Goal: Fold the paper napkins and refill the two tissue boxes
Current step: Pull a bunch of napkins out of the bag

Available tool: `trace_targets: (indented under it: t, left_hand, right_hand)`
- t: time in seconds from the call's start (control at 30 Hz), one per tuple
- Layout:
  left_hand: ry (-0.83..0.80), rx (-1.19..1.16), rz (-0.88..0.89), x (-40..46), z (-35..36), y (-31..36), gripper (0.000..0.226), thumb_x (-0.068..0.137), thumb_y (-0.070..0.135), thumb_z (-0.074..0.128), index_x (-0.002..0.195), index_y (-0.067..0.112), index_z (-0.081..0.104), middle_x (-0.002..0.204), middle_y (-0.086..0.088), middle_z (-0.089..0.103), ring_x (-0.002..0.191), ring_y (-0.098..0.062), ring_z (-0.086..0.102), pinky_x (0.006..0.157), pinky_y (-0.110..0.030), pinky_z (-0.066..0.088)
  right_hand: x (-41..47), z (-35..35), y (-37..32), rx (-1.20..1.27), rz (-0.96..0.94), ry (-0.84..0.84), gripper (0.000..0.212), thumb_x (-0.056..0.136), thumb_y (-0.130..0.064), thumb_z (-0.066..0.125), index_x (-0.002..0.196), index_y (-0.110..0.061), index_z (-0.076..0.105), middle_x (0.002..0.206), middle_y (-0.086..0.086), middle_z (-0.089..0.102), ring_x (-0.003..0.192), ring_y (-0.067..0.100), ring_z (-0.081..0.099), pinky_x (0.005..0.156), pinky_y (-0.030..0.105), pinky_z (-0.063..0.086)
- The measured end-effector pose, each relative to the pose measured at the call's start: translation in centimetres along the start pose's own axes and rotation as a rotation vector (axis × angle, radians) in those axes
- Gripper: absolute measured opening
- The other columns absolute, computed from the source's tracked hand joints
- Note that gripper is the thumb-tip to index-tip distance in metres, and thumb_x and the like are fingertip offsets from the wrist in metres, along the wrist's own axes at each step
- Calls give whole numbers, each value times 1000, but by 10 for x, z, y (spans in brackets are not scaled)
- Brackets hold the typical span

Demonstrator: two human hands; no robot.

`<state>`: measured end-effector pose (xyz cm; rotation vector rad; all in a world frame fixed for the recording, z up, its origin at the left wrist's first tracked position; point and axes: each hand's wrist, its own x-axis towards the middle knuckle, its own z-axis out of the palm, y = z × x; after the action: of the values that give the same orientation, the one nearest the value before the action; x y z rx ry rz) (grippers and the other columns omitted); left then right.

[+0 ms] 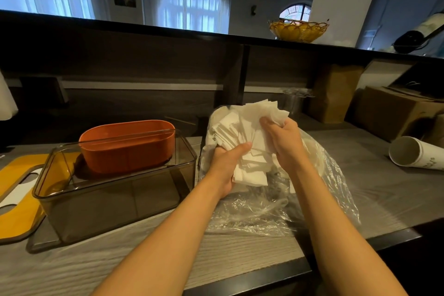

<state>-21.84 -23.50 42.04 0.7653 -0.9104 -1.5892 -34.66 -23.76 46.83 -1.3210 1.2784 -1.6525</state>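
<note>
Both hands are up over the middle of the worktop (360, 182), and both are busy with one big bunch of white paper napkins (242, 137). The left hand (228, 166) has its grip curled round the low end of the bunch, thumb lying across the front. The right hand (283, 137) has its grip pinched on the top of the bunch, where the paper is scrunched up. The bunch is held in the air, just above a crinkly clear plastic bag (276, 209) that lies on the worktop near its front edge.

To the left of the bag, close beside it, stands a see-through brown tissue box (115, 202), open on top. An orange tissue box (127, 149) sits behind it (I cannot tell if it rests on the brown one or only behind it). A yellow lid (21, 218) with a long slot lies flat at the left edge of the worktop, touching the brown box.

Over by the right edge a white paper cup (413, 154) lies on its side. Behind it, in the back right corner, is a cardboard box (394, 113).
</note>
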Motion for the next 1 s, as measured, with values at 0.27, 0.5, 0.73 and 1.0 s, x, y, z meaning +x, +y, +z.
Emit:
trace_targets:
  t: [0.27, 0.5, 0.73, 1.0]
  left_hand:
    - [26, -40, 4, 1, -1, -2, 16, 93, 3, 66, 105, 14, 68, 106, -13, 75, 93, -28, 73, 84, -46, 60]
    - [39, -79, 40, -1, 2, -2, 18, 97, 21, 64, 115, 16, 68, 108, -8, 76, 99, -25, 73, 89, -42, 59]
    - [100, -90, -24, 1, 2, -2, 31, 100, 29, 60, 127, 12, 62, 114, -12, 74, 104, -29, 71, 89, -45, 59]
    - [126, -112, -41, 3, 3, -2, 37, 100, 27, 60, 134, 14, 59, 120, -12, 72, 109, -30, 69, 98, -54, 54]
  right_hand:
    - [3, -15, -12, 306, 110, 275, 23, 97, -20, 63, 119, -15, 58, 104, 4, 68, 93, 20, 69, 72, 33, 59]
    - [-9, 9, -4, 42, 271, 96, 19, 94, -26, 66, 108, -14, 61, 94, 3, 68, 82, 16, 67, 68, 31, 56]
    - [-14, 9, -9, -231, 263, -15, 29, 88, -31, 74, 100, -16, 52, 88, -1, 60, 76, 13, 59, 56, 26, 45]
    - [-10, 5, -10, -352, 134, 36, 15, 85, -26, 78, 93, -22, 66, 85, -5, 66, 76, 9, 60, 58, 25, 45]
